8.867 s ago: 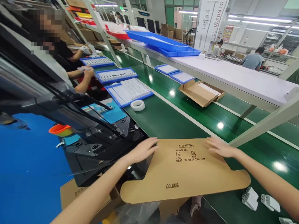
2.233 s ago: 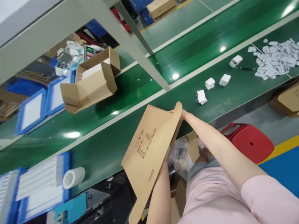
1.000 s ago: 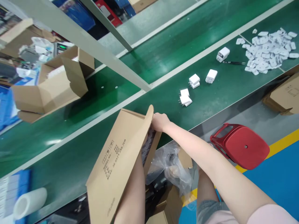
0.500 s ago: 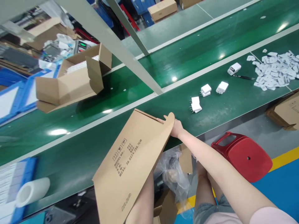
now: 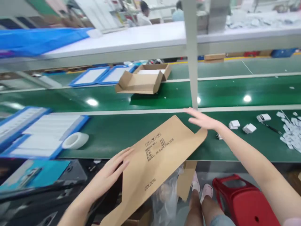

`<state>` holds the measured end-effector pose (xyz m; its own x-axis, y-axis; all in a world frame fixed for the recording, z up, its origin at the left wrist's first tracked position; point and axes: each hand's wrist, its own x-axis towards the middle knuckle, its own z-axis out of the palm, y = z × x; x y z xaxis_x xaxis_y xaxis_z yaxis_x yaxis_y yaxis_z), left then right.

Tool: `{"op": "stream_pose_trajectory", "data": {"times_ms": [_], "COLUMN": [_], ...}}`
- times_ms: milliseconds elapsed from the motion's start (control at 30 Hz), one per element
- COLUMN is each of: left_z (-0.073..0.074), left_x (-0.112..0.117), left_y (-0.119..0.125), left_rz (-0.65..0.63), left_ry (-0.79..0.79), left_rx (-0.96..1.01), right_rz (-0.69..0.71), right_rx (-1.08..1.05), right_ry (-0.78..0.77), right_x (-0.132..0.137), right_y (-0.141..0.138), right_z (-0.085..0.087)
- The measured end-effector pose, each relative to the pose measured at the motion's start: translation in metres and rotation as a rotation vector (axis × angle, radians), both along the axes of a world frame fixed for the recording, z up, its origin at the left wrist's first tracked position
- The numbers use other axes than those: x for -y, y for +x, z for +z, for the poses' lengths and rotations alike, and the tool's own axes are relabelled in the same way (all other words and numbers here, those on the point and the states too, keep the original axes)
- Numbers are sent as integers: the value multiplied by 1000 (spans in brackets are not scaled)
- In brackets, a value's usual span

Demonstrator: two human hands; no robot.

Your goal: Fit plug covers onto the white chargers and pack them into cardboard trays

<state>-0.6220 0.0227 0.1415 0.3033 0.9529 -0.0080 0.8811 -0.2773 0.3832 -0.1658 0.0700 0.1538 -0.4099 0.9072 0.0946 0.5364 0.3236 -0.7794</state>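
Observation:
A flat brown cardboard carton [image 5: 155,157] with printed lettering lies tilted across the near edge of the green conveyor belt [image 5: 117,135], its lower part hanging past the edge. My left hand [image 5: 113,164] rests open on its left edge, fingers stretched out. My right hand [image 5: 203,121] hovers open at its far right corner, fingers extended, a little blurred. Small white chargers [image 5: 249,128] lie on the belt just right of that hand.
A roll of clear tape [image 5: 75,140] and blue trays of white parts [image 5: 47,135] sit at left. An open brown box [image 5: 143,80] lies on the far belt. A grey post [image 5: 191,56] stands behind my right hand. A red stool [image 5: 244,201] is below right.
The carton, held upright between both hands half a second ago, now lies flat on the belt edge. Both hands have let go and rest open on it. My view has swung level.

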Motion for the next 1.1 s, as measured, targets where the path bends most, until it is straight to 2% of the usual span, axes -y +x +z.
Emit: {"op": "stream_pose_trajectory", "data": {"times_ms": [67, 167, 233, 333, 433, 733, 967, 1033, 1100], "left_z": [-14, -42, -57, -69, -71, -67, -69, -70, -70], "left_x": [6, 15, 23, 31, 33, 34, 35, 36, 38], "left_y": [-9, -11, -10, -11, -14, -15, -12, -12, -13], "left_rz": [-39, 4, 48, 93, 110, 136, 196, 213, 227], "left_ry": [-72, -77, -65, -63, -72, -61, -71, -73, -74], "left_rx": [-14, -8, 6, 23, 36, 117, 216, 249, 281], "right_rz": [170, 281, 302, 319, 330, 313, 267, 225, 155], "right_rx": [146, 345, 444, 541, 597, 627, 491, 422, 340], "right_ry": [-38, -72, -67, -51, -44, -39, -103, -147, -203], "right_x": [-23, -30, -27, -24, -27, -26, -28, -35, -43], "right_y": [-46, -94, -103, -101, -102, -111, -118, -112, -92], "right_z": [3, -14, -25, -31, -31, -27, -30, -28, -23]}}
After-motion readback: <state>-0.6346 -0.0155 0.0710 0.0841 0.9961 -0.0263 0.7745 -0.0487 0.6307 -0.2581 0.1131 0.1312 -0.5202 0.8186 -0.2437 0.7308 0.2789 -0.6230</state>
